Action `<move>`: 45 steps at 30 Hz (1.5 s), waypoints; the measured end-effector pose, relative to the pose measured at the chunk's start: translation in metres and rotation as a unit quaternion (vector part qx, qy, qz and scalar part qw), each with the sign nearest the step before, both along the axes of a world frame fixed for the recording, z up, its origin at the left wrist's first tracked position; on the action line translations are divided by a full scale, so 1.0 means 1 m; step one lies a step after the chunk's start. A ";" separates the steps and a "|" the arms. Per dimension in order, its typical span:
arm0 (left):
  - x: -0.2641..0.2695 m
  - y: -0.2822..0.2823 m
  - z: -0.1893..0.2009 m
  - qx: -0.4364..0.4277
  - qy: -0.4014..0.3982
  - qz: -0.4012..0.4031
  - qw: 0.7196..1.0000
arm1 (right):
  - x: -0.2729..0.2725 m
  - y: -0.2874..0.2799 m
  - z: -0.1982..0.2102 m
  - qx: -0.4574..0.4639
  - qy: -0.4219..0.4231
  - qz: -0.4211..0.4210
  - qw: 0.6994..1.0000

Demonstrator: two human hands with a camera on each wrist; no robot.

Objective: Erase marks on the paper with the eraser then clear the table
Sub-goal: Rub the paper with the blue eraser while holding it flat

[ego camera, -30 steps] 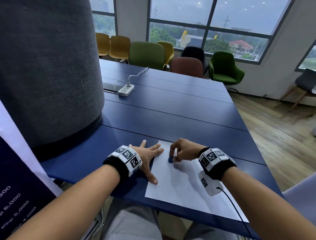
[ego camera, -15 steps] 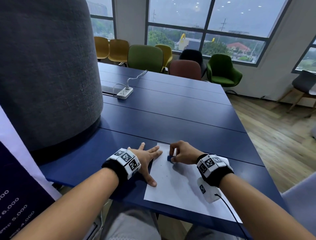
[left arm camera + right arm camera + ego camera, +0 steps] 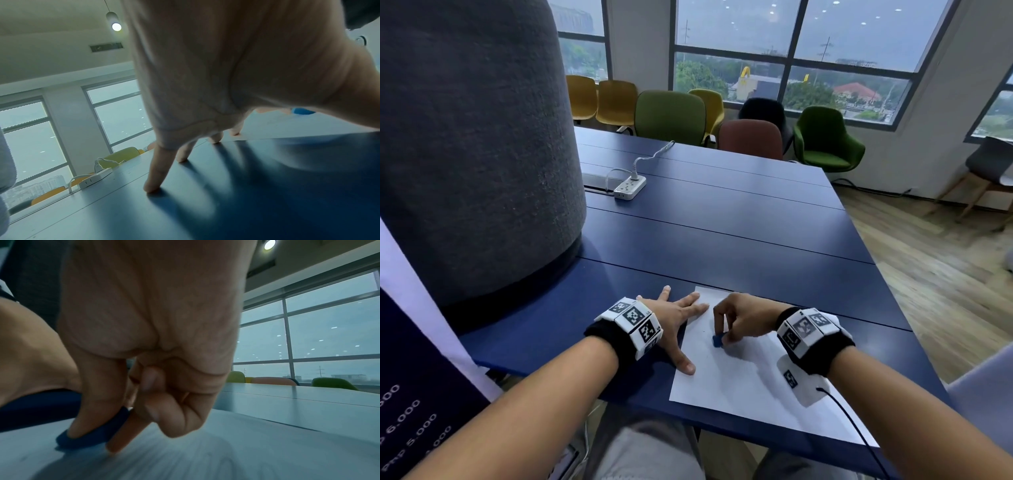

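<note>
Table (image 3: 722, 240): dark blue, planked; wide bare stretch far of the sheet, near edge just under the forearms. Room to move far and right; grey padded column (image 3: 476, 137) crowding the left.

Paper (image 3: 739, 377): white sheet at the near right of the table, near edge lying close to the table's near edge. Risk: creasing or tearing under hard rubbing, sliding toward the near edge if the hold slackens. Marks too faint to make out.

Left hand (image 3: 674, 318): spread flat, fingers straight; fingertips on the sheet's far left corner, thumb at its left edge, palm on the table. Anchors one side only, so the right half likely free to buckle.

Right hand (image 3: 743, 322): fingers curled, pinching the eraser at mid-left of the sheet; other fingers tucked in.

Power strip (image 3: 630, 186): far left, well apart, no obstacle.

Eraser (image 3: 717, 341): small, blue, pressed against the paper. Risk: slipping from the pinch and skidding off the near edge.
</note>
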State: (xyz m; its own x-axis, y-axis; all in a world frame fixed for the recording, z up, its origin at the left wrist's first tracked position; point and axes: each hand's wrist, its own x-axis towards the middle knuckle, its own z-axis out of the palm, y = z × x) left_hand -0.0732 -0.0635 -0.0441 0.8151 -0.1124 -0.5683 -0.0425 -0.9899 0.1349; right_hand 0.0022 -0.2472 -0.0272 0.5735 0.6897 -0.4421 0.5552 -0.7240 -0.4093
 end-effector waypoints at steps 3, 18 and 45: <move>-0.001 -0.001 0.000 -0.004 -0.005 0.002 1.000 | 0.008 0.007 -0.001 0.039 -0.024 -0.079 0.996; -0.001 -0.002 0.002 0.000 0.000 0.001 1.000 | -0.008 0.008 -0.002 0.032 0.017 -0.018 0.999; -0.002 0.001 0.000 -0.010 -0.005 0.003 1.000 | 0.011 0.025 0.006 -0.018 -0.028 -0.090 0.995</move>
